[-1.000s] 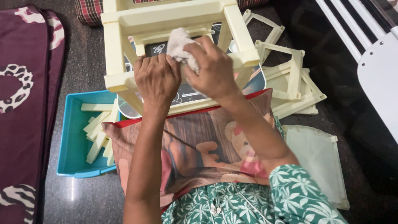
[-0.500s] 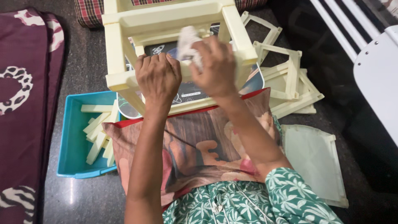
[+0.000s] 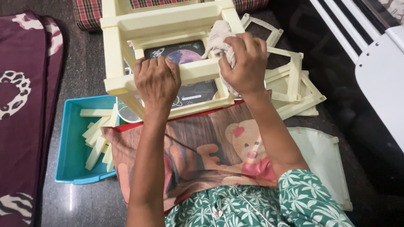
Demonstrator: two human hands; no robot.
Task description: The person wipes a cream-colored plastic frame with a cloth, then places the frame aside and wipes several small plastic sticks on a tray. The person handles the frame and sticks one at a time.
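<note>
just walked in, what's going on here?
A seated person has a cream plastic rack frame in front of them, over a printed cushion on their lap. The left hand grips a front bar of the frame; the right hand presses a bunched cloth against its right post. A blue bin of cream sticks sits on the left, loose frames on the right.

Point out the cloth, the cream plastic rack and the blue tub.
cloth [image 3: 219, 38], head view, bunched part above the right hand.
cream plastic rack [image 3: 164, 21], head view, top crossbar.
blue tub [image 3: 67, 138], head view, left inner wall.
</note>
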